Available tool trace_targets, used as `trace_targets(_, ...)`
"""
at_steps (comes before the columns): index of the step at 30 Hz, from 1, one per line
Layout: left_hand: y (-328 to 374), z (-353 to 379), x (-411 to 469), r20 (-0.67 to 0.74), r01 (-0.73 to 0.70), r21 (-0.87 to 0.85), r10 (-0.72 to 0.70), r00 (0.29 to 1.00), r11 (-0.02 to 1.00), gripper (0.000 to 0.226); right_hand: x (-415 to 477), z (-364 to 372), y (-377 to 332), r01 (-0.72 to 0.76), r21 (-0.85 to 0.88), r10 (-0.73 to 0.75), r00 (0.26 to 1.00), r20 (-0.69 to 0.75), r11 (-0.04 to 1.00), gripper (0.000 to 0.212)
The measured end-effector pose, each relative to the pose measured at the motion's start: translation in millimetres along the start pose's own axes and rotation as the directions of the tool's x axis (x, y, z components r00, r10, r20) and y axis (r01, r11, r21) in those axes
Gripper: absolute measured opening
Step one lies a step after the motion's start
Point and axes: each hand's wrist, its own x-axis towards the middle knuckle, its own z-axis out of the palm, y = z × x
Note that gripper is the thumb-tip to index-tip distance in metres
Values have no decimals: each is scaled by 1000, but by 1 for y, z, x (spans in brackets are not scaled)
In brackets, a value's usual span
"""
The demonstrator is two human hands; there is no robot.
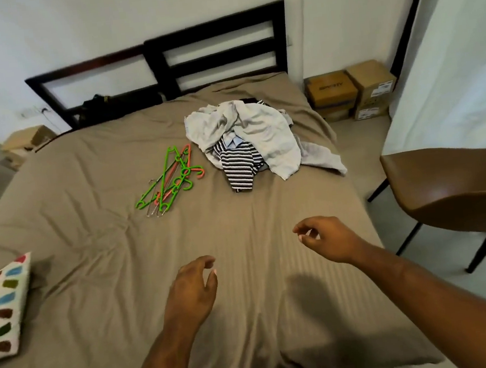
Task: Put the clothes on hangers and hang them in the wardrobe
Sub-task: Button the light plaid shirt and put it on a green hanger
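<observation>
A heap of clothes (256, 134) lies on the far right part of the bed (99, 258): pale grey garments on top and a black-and-white striped shirt (238, 166) sticking out at the front. Left of the heap is a tangle of green and orange plastic hangers (169, 181) with thin wire ones among them. My left hand (194, 290) hovers over the near middle of the sheet, fingers loosely curled and holding nothing. Further right, my right hand (324, 239) hangs the same way, also holding nothing. Both hands are well short of the clothes and hangers. No wardrobe is in view.
A brown chair (452, 191) stands close to the bed's right side. Cardboard boxes (355, 92) are stacked in the far right corner. A pillow with coloured spots (1, 305) lies at the left edge. The dark headboard (181, 61) backs the bed.
</observation>
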Motion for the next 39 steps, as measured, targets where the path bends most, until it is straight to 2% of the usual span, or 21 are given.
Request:
trace_targets(6, -61, -22, 30, 16, -173, -52, 174, 985, 984, 30, -5, 52, -48, -76, -15, 74, 992, -105, 997, 24)
trace_targets(10, -136, -47, 36, 32, -289, -86, 293, 956, 953, 30, -13, 111, -99, -170, 22, 171, 961, -218, 985, 22)
trace_targets(14, -203, -80, 43, 75, -346, -72, 351, 933, 935, 30, -23, 163, -161, -262, 87, 276, 917, -288, 961, 22)
trace_targets(19, -235, -113, 53, 90, -391, -103, 400, 912, 914, 29, -30, 191, -219, -296, 145, 328, 885, -330, 944, 21)
trace_targets(26, -240, -114, 83, 115, -425, -119, 438, 892, 897, 30, -8, 201, -222, -297, 158, 335, 873, -355, 942, 20)
trace_targets(30, -228, -110, 122, 150, -456, -47, 458, 877, 889, 30, 26, 186, -203, -307, 150, 341, 874, -347, 940, 24)
trace_targets(39, -130, -122, 184, 170, -539, 31, 527, 833, 842, 27, 31, 135, -192, -277, 262, 372, 806, -460, 924, 23)
